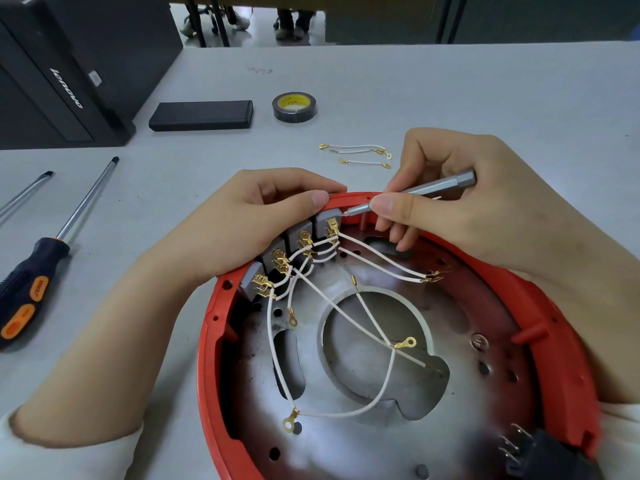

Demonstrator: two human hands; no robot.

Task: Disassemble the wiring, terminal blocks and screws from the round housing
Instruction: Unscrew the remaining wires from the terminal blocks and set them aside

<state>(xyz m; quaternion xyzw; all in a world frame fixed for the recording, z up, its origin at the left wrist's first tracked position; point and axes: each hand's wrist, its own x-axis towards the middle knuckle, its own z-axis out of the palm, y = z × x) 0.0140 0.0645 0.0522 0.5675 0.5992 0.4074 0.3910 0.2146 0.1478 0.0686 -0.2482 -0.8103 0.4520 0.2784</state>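
Round housing (561, 341), red rim, sits on the grey surface (450, 98) close to the person. Left hand (242, 220) grips the rim behind the terminal blocks (301, 233), fingers curled over. Right hand (450, 202) pinches a thin metal driver (415, 188), tip seemingly at the top block. White wires (374, 258) remain attached. Risk: tip slips, gouging a brass tab or jabbing the left thumb.

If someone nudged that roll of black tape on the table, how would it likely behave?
The tape roll lies flat on its side, so it would probably slide, not roll. Set on edge, its round shape could let it roll away. It looks small and hollow-cored, so likely light.
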